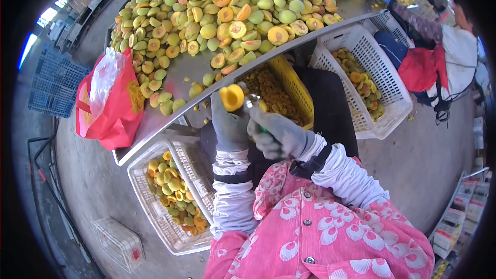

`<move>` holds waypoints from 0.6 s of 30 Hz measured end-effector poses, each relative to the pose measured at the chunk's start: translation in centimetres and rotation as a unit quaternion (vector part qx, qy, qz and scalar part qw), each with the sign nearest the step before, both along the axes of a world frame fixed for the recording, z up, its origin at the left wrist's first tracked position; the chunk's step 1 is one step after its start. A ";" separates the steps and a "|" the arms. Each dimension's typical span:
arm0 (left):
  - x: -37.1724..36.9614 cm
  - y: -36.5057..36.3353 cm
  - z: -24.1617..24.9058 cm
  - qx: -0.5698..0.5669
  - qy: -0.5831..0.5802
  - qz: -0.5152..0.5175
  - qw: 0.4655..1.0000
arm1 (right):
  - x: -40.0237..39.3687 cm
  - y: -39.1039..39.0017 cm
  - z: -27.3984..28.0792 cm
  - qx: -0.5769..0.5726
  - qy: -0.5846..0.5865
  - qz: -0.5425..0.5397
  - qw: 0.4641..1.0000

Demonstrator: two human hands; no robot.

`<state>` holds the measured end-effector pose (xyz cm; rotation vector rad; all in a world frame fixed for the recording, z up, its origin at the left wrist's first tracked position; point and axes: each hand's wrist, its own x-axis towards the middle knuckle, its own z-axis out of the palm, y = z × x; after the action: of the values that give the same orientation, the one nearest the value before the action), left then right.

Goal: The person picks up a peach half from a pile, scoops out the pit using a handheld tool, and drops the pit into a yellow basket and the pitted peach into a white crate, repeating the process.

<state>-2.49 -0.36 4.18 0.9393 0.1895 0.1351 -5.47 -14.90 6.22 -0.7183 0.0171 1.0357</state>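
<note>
My left hand (229, 124), in a grey glove, holds up a halved peach (232, 97) with its yellow cut face toward me. My right hand (276, 134), also gloved in grey, grips a small metal pitting tool (253, 101) whose tip sits at the right edge of the peach half. Both hands are raised over a yellow crate (295, 90) that holds brown pits. A large heap of green and yellow peach halves (227, 15) covers the metal table (178, 72) beyond my hands.
A white basket (155, 212) with pitted halves stands on the floor at my left. Another white basket (385, 85) with fruit sits to the right. A red bag (111, 103) hangs off the table's left end. Another person (439, 57) works at the right. Blue crates (51, 85) stand far left.
</note>
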 end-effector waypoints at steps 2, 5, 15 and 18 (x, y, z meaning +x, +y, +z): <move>0.1 0.8 -0.9 -0.129 -0.030 -0.015 0.991 | 0.2 0.0 -0.6 -0.135 -0.005 -0.065 0.989; -0.1 1.3 -0.9 -0.125 -0.069 -0.034 0.989 | 0.0 0.3 -3.8 -0.293 -0.194 -0.157 0.923; -1.5 -1.1 -0.2 -0.003 -0.098 0.054 0.994 | -0.3 2.4 -2.9 -0.488 -0.450 -0.216 0.716; -1.8 -2.1 -1.2 0.115 -0.027 0.167 0.979 | -0.1 2.9 -4.4 -0.514 -0.460 -0.187 0.699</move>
<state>-4.28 -2.51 3.02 1.1268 0.2840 0.5008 -5.62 -12.00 1.80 -2.1212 -0.1325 0.0692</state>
